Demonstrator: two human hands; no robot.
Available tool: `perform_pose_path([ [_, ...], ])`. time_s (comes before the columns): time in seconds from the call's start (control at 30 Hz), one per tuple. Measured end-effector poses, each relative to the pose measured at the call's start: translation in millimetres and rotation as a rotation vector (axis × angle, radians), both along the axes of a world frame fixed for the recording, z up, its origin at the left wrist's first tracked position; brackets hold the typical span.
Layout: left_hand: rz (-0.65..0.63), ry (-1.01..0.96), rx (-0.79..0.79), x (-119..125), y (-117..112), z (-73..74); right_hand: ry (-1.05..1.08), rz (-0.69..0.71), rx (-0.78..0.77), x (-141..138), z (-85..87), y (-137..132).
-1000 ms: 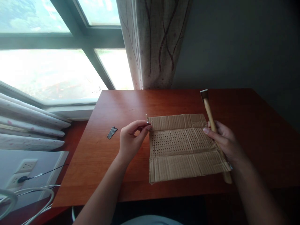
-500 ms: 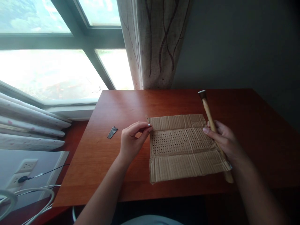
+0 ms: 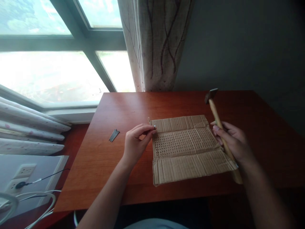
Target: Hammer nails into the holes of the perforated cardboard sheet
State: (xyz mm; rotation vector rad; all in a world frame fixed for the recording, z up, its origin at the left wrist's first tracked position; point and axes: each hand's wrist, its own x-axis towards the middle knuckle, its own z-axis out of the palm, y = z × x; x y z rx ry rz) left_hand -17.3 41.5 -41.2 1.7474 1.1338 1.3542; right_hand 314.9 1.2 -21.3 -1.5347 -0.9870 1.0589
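A flat piece of brown cardboard [image 3: 190, 149] lies on the reddish wooden table [image 3: 133, 101]; its middle strip is full of small holes. My left hand [image 3: 135, 143] pinches a small nail [image 3: 154, 127] upright at the cardboard's far left corner. My right hand [image 3: 232, 141] is wrapped round the wooden handle of a hammer [image 3: 215, 113], beside the cardboard's right edge. The hammer's dark head points away from me, above the table.
Several loose nails [image 3: 114, 135] lie in a bundle on the table left of my left hand. A patterned curtain [image 3: 157, 44] hangs behind the table beside a bright window [image 3: 47, 73]. A wall socket with cables [image 3: 21, 178] sits at lower left.
My right hand has shifted slightly right and the hammer has turned, so its head now shows side-on. My left hand keeps the nail at the cardboard's corner.
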Motion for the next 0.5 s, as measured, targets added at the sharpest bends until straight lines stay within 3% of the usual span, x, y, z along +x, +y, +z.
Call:
perform_pose_path([
  [0.13, 0.011, 0.017, 0.03, 1, -1, 1.7, -0.064, -0.058, 0.136, 8, 20.4, -8],
  [0.23, 0.013, 0.023, 0.052, 3, -1, 2.8, -0.112, -0.039, 0.146, 14, 38.7, -18],
  [0.37, 0.019, 0.03, 0.065, 4, -1, 2.2, -0.304, 0.161, 0.029, 12, 53.1, -34],
  [0.5, 0.023, 0.035, 0.07, 3, 0, -0.1, -0.457, 0.387, -0.057, -8, 59.0, -45],
])
